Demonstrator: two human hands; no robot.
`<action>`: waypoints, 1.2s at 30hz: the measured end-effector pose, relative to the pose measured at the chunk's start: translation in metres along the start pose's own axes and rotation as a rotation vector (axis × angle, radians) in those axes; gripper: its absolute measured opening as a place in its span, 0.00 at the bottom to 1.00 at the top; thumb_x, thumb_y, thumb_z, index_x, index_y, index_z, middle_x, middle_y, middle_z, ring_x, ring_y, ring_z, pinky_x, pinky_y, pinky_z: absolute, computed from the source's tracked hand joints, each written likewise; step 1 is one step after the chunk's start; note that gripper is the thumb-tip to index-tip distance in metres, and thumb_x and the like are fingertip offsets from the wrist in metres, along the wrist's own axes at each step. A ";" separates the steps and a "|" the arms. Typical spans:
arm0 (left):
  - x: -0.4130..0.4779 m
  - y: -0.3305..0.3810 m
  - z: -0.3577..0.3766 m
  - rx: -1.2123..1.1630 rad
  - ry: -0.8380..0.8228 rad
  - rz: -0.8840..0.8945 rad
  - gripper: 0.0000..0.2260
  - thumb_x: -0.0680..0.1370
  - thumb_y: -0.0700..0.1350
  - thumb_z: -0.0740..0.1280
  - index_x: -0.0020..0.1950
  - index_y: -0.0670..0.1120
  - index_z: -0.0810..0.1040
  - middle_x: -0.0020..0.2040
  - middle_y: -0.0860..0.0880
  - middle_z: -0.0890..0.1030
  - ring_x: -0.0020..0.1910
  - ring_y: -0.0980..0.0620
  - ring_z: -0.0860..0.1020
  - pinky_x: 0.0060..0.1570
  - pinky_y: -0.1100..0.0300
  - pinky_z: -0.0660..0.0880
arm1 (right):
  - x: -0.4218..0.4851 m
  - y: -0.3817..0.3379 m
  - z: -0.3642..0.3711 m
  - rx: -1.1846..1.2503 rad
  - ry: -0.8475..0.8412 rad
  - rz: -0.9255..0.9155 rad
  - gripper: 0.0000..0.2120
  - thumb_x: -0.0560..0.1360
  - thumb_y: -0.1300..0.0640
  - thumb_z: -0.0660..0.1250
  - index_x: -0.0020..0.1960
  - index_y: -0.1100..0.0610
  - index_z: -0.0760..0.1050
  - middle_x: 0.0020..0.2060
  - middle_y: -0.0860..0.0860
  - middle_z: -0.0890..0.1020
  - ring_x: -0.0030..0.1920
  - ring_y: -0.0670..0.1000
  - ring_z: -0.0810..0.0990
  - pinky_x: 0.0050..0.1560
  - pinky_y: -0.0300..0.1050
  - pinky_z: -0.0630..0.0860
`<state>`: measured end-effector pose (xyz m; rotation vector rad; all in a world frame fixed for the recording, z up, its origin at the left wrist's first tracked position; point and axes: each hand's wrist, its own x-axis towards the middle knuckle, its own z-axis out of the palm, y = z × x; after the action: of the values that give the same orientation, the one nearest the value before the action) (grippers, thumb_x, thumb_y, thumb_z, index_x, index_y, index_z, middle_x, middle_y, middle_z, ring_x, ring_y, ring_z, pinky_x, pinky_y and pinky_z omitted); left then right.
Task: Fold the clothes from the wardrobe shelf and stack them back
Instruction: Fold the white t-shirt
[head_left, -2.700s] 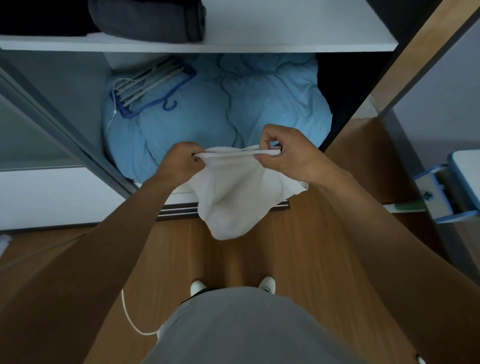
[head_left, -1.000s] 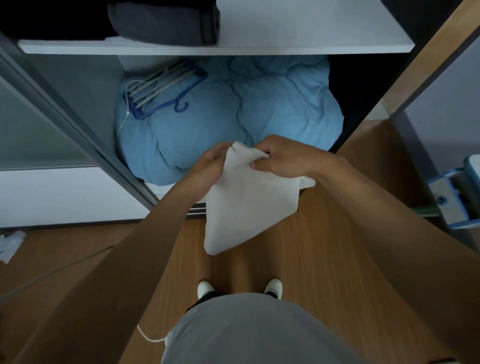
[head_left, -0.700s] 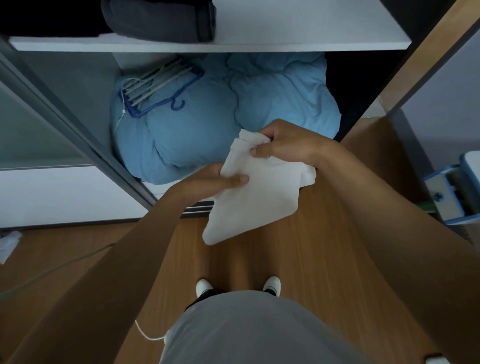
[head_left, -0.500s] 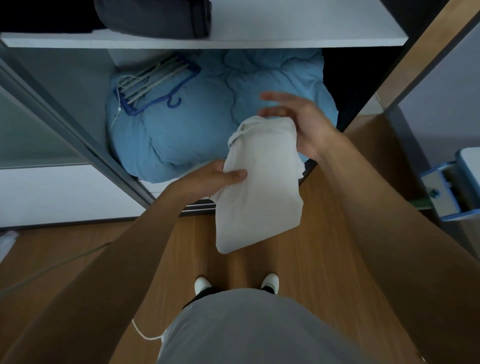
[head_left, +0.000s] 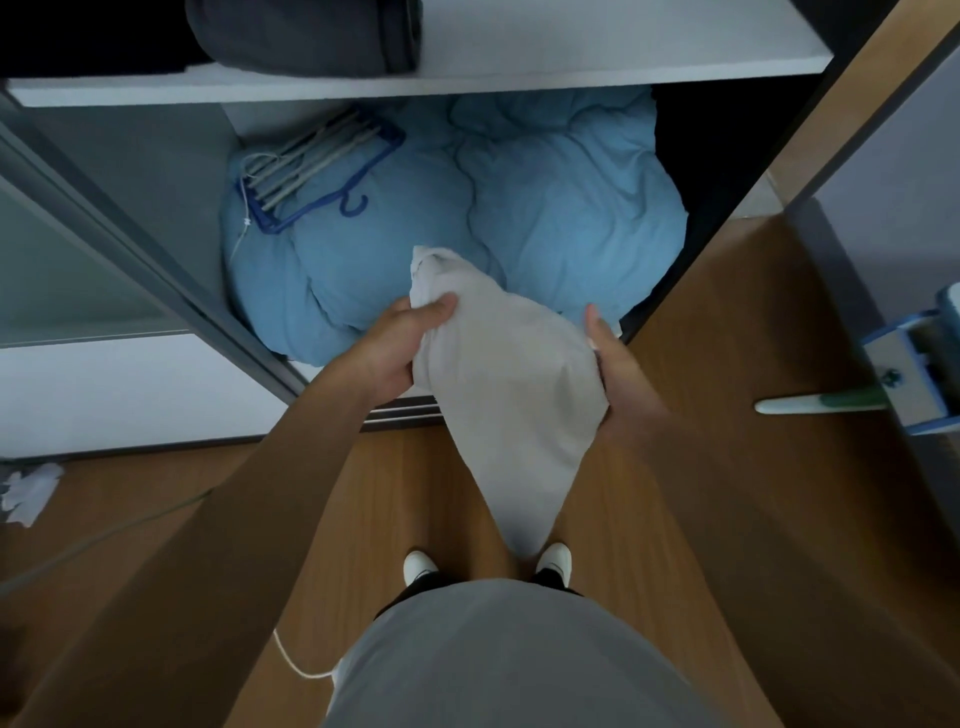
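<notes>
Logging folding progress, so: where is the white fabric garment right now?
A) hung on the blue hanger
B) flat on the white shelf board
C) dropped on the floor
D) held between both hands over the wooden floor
D: the left hand grips the white fabric garment near its top, the right hand touches its other side, its tip hanging over the wooden floor.

Camera: one wide-angle view is worn on the head.
Facing: forward and steeply down, with the wardrobe shelf (head_left: 623, 78) at the top edge and the shoes (head_left: 418, 564) at the bottom.
Nearness: the left hand (head_left: 400, 348), right hand (head_left: 621, 376) and white garment (head_left: 509, 384) are framed close, mid-picture.
</notes>
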<state>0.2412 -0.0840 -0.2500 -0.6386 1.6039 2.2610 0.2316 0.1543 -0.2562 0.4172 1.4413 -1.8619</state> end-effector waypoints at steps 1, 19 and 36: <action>0.000 0.001 -0.001 0.014 0.007 -0.010 0.08 0.81 0.47 0.67 0.58 0.46 0.78 0.46 0.49 0.87 0.44 0.51 0.86 0.37 0.56 0.82 | 0.000 0.000 -0.002 -0.074 -0.033 -0.074 0.24 0.72 0.38 0.69 0.60 0.54 0.80 0.51 0.50 0.87 0.52 0.51 0.86 0.45 0.44 0.82; 0.008 -0.016 -0.005 -0.003 -0.028 0.071 0.15 0.81 0.47 0.66 0.65 0.41 0.78 0.56 0.45 0.85 0.55 0.48 0.83 0.47 0.59 0.80 | 0.007 -0.025 -0.017 -0.036 0.110 -0.267 0.20 0.79 0.45 0.66 0.65 0.55 0.77 0.60 0.53 0.83 0.62 0.54 0.81 0.67 0.56 0.74; 0.004 -0.019 -0.019 0.150 -0.117 0.020 0.42 0.70 0.48 0.75 0.79 0.54 0.58 0.54 0.58 0.84 0.56 0.56 0.82 0.50 0.62 0.80 | 0.007 -0.008 0.025 -0.104 0.321 -0.154 0.13 0.71 0.54 0.76 0.53 0.59 0.82 0.47 0.55 0.87 0.50 0.57 0.85 0.56 0.53 0.81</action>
<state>0.2507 -0.0959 -0.2731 -0.4461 1.7085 2.1237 0.2256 0.1290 -0.2475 0.5885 1.8208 -1.8918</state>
